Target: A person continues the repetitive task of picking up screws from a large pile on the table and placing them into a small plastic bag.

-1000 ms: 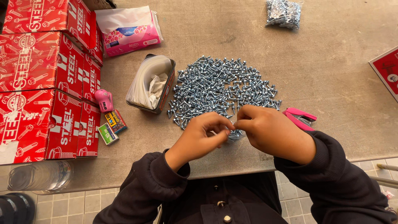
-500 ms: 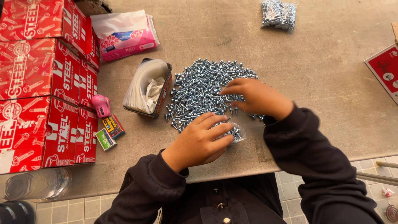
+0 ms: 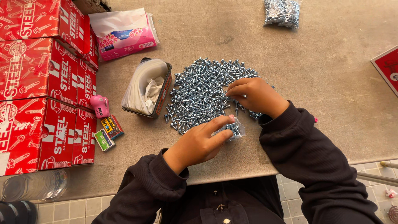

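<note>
Nearest the camera, the person's dark sleeves [image 3: 302, 166] reach forward over the edge of a grey surface [image 3: 340, 103]. The left hand [image 3: 199, 143] lies low on the surface with its fingers [image 3: 217, 124] closed around a small clear bag [image 3: 232, 128] that already holds some screws; the bag sits just below the heap, touching its near edge. The right hand [image 3: 253, 96] rests a little farther out on the right side of the pile of screws [image 3: 203, 91], fingertips pinched together among the silver screws; whether it has any between them cannot be told.

The pile spreads loosely over the middle of the surface. Just left of it stands an open dark tin [image 3: 159, 97] stuffed with clear plastic bags [image 3: 143, 85]. Left again lie a small pink object [image 3: 99, 105] and two small coloured packets [image 3: 108, 132], side by side, touching the stacked red boxes [image 3: 45, 87] that fill the left edge. Below the boxes, at the near left corner, a clear plastic bottle [image 3: 35, 186] lies on its side.

Farther back, a pink soft pack of tissues [image 3: 124, 35] lies beside the top of the boxes. At the far right, well apart from the pile, sits a filled bag of screws [image 3: 282, 12], and the corner of another red box [image 3: 387, 68] shows at the right edge.
</note>
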